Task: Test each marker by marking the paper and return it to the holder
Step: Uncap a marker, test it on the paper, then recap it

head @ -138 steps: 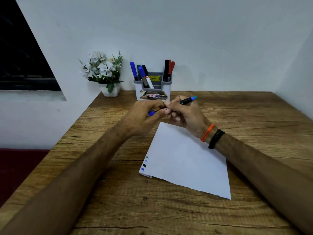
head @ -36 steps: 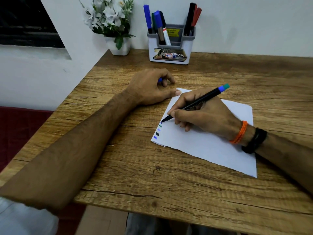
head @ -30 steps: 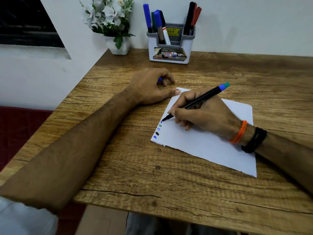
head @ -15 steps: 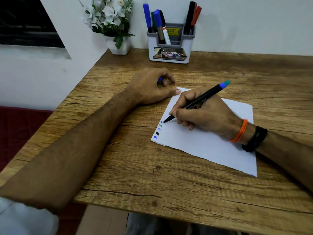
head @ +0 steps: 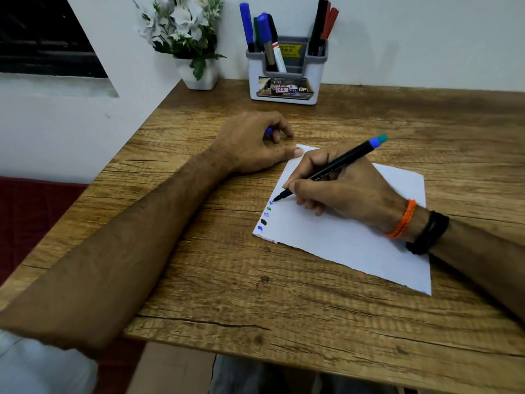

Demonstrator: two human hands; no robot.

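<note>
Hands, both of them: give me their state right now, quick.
Left hand: curled round a blue cap, resting on the table.
Right hand: gripping the black marker, tip on the paper.

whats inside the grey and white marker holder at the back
The grey and white plastic marker holder holds blue, green and black markers in its left pocket, black and red markers in its right. Their lower ends are hidden by its walls.

On the wooden table [head: 284, 294], the right hand [head: 341, 189] pinches a black marker [head: 329, 170], tip touching the paper [head: 355, 245] at its left edge above a column of small colour marks [head: 265, 216]. Left of the paper, the left hand [head: 250, 143] curls round a blue cap [head: 268, 131]. Beyond the paper stands the holder [head: 287, 72], with more markers upright.
</note>
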